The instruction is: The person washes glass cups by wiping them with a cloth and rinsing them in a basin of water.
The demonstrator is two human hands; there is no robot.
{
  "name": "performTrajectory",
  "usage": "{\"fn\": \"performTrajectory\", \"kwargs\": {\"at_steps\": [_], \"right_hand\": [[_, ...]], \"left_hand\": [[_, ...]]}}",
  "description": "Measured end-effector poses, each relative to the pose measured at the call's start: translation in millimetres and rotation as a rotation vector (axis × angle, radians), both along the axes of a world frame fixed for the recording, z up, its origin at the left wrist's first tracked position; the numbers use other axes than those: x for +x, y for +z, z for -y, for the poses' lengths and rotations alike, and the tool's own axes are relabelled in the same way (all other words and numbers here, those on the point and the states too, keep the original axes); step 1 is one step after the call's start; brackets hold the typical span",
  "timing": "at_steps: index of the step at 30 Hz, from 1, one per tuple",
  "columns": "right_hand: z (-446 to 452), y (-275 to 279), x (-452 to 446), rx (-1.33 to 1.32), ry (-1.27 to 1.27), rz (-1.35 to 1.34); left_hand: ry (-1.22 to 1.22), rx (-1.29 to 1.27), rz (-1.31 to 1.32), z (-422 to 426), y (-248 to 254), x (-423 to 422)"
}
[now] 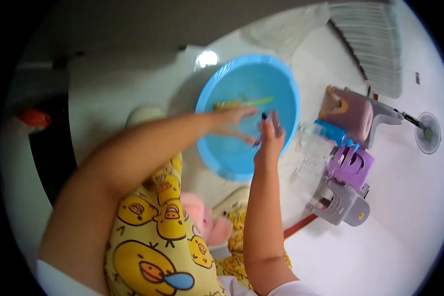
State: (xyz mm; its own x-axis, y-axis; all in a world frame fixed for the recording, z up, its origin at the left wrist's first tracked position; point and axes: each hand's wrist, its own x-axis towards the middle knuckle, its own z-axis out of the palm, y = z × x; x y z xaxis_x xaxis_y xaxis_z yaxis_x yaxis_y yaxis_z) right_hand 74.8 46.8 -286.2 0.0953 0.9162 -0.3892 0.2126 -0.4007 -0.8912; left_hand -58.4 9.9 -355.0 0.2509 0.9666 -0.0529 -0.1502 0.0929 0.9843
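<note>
A round blue basin (204, 106) with water in it stands on the floor in front of me. My left hand (229, 122) is over the basin, its fingers spread and the thumb apart, close to the right hand. My right hand (270, 139) is curled above the basin's right side around a small, clear object (275, 121). A dark blue spot shows at the fingertips; blur hides what kind of thing it is. A yellow-green tool with a thin handle (261, 101), perhaps a brush, lies in the basin beyond my left hand.
Right of the basin stand a pink stool (352, 116), a purple stool (355, 167) and a grey stool (338, 202). Clear bottles or jars (311, 155) and a blue container (331, 132) sit beside them. A pink plush slipper (214, 224) is near my legs.
</note>
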Motion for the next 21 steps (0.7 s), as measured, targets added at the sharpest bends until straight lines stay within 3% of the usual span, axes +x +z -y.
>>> {"fn": "performTrajectory", "kwargs": {"at_steps": [3,6,9,11,13,15,21], "right_hand": [[9.0,19.6,-3.1,-0.035,0.014,-0.077],[22.8,31.3,-13.3,0.017,0.162,0.04],[22.9,44.6,-15.7,0.038,0.311,0.157],[11.0,52.4,-18.1,0.023,0.346,0.21],[-2.9,70.8,-14.1,0.439,0.376,0.543],[-10.5,146.1,-54.3,0.606,0.312,0.422],[-39.6,273.7,-176.7,1.133,0.634,0.257]], "left_hand": [[0.005,0.018,-0.101,10.4,17.0,-0.3],[0.085,0.077,-0.254,17.0,31.0,-0.6],[0.056,0.071,-0.162,17.1,39.8,-5.3],[0.106,0.036,-0.327,19.2,43.4,-6.4],[0.102,0.008,-0.353,17.2,43.5,-9.8],[0.096,-0.023,-0.272,14.1,35.2,-8.6],[0.015,-0.095,-0.339,12.5,41.7,-13.6]]}}
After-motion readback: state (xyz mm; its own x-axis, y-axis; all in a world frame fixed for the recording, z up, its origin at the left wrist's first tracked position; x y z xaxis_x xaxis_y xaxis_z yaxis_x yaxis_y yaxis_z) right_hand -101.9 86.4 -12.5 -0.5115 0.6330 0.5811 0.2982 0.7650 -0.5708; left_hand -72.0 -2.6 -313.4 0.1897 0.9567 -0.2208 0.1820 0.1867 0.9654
